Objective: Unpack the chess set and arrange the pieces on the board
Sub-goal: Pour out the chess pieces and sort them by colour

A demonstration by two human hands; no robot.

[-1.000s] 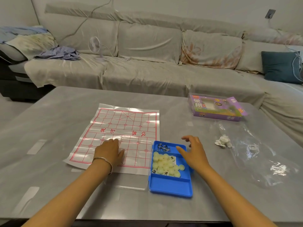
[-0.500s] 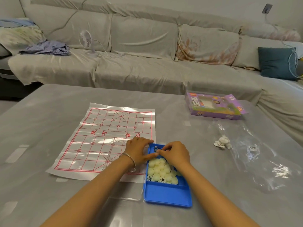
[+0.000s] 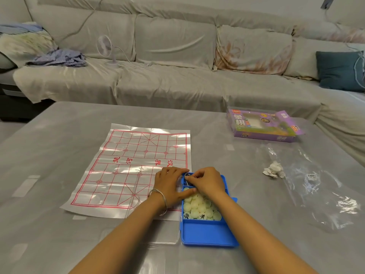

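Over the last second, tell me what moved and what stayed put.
The left hand left the board and slid right; the right hand came in from the right edge of the blue tray. Both now curl over the tray's far compartment, on a small metal item; a grip is not clear. Board, pieces and purple box stayed.

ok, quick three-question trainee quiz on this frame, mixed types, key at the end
1. Which compartment of the blue tray holds the round pieces? A near, B middle, C far.
2. Fill in: seen by the person, the purple box lies to the ___ of the board.
3. True or false: some pieces already lie on the board.
Key: 1 B; 2 right; 3 false.
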